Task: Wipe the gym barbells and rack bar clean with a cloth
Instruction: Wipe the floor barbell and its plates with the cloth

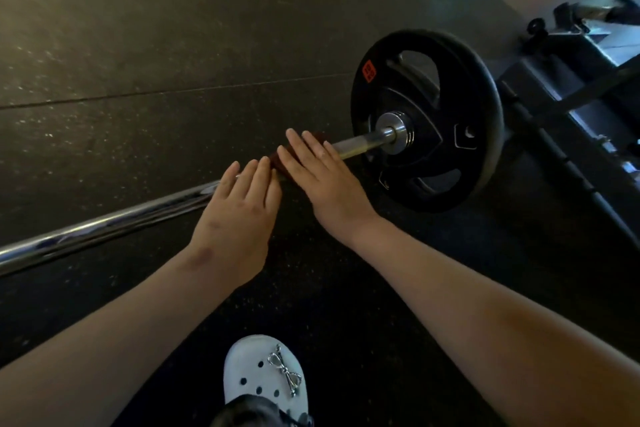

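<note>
A chrome barbell [114, 222] lies on the dark rubber floor, running from the lower left up to a black weight plate [429, 121] on its right end. A dark red cloth [277, 159] is draped over the bar near the plate; only small parts of it show. My right hand [322, 173] lies flat on the cloth with straight fingers. My left hand [239, 211] lies flat on the bar just to the left, its fingertips at the cloth's edge.
A metal rack frame [575, 87] with dark struts stands at the right, just behind the plate. My white clog [263, 374] is on the floor at the bottom centre. Dark rubber floor [173, 45] stretches beyond the bar.
</note>
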